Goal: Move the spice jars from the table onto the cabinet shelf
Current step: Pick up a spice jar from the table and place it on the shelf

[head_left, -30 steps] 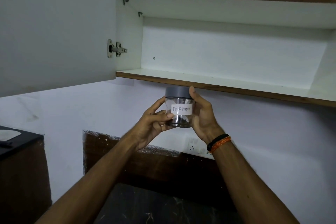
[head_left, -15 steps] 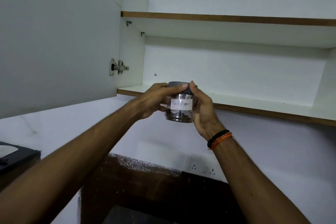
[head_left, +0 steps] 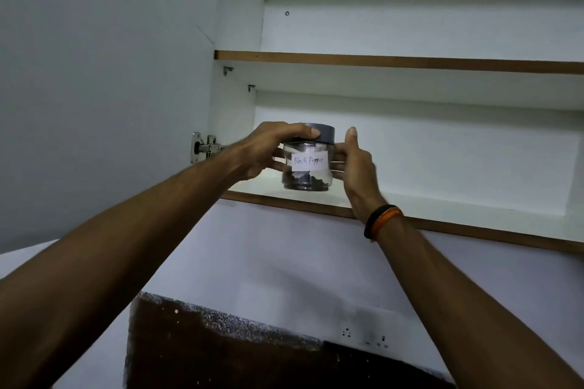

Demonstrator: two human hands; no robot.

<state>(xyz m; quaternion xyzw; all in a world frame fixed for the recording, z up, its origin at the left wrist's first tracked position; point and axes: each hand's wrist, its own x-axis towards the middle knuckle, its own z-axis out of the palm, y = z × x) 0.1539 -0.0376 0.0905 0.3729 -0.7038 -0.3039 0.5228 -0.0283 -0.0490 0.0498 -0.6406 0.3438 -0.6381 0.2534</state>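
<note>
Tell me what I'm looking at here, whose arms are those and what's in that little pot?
No machine here. A person wears a camera on their head, so you see their own two arms reaching up. The left hand grips the jar by its grey lid, and the right hand holds its side. The jar's paper label reads "Black Pepper", and dark bits sit inside it. The jar is at the front of the white bottom shelf of an open wall cabinet. I cannot tell if it already rests there. Another shelf is above.
</note>
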